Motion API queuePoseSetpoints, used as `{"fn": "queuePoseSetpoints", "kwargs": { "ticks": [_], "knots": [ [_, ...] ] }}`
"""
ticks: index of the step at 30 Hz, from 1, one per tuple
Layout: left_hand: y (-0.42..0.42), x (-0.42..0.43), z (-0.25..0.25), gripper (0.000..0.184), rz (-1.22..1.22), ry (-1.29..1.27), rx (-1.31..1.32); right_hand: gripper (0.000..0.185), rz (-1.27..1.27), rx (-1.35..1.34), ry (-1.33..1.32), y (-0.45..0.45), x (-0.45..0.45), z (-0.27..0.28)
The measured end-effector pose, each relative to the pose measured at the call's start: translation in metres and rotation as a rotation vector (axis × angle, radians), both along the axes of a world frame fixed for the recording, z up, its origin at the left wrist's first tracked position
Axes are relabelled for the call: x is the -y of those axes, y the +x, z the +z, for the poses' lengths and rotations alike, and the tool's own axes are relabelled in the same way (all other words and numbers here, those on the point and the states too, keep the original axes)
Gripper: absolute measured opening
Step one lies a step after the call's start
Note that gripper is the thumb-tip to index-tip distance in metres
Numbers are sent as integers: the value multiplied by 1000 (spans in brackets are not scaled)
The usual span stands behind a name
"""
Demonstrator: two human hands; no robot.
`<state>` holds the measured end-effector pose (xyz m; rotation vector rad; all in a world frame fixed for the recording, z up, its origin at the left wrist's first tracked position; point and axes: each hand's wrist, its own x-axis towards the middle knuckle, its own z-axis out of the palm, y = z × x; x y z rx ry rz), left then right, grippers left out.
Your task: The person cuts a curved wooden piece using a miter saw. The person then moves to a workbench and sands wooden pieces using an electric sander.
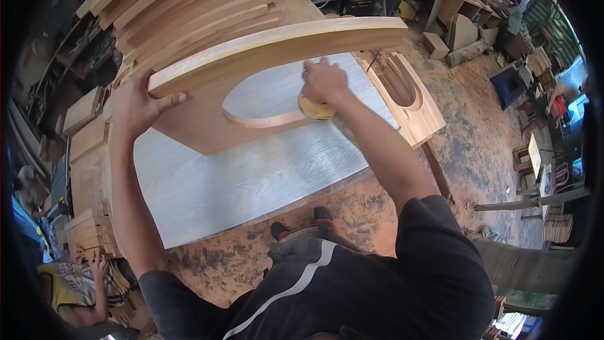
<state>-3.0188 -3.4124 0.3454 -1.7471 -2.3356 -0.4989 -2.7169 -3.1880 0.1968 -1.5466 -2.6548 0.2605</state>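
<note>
A wooden panel (pixel 201 116) with a curved cutout stands tilted on a pale, grain-patterned tabletop (pixel 251 182). My left hand (pixel 143 102) grips the panel's upper left corner, the thumb on its near face and the fingers over the edge. My right hand (pixel 325 82) is closed around a sander with a round yellow base (pixel 316 109). The sander is at the right end of the cutout; whether its base touches the wood's edge I cannot tell. The panel's long top edge (pixel 277 34) runs beyond both hands.
Stacked curved boards (pixel 189 9) rise behind the panel. Right of the tabletop lies a slotted wooden piece (pixel 402 85). Sawdust covers the floor (pixel 472 145). A co-worker (pixel 82 286) handles wooden blocks (pixel 88 230) at lower left; other people are at far right.
</note>
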Motion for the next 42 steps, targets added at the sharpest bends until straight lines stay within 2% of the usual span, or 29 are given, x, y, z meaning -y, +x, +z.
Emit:
{"fn": "queuePoseSetpoints", "kwargs": {
  "ticks": [7, 11, 17, 20, 26, 32, 35, 39, 42],
  "knots": [
    [-1, -2, 1, 89, 26, -27, 5, 56, -98, 56, -67, 34, -19, 13],
    [0, -5, 1, 88, 69, -71, 14, 53, -9, 34, -13, -8, 4, 4],
    [-4, -6, -1, 84, 10, -37, 40, 48, 105, -44, -16, -62, 33, -3],
    [-7, -7, -8, 81, -61, 77, 2, 47, 69, -27, -48, -50, 26, -3],
    [-3, -6, -4, 80, -17, 42, 37, 51, -57, 50, -22, 3, -2, -1],
    [-1, -6, -1, 82, 14, -30, 23, 51, 149, 31, -23, -44, 31, 1],
    [-2, -4, -2, 83, 1, 5, 6, 49, 170, 21, -5, -58, 37, -3],
    [-2, -2, -5, 84, 12, 3, 15, 46, 134, 83, -47, -35, 29, 3],
    [-7, 0, -11, 86, -25, 100, 10, 44, 124, 66, -19, -41, 33, 3]
  ]
}}
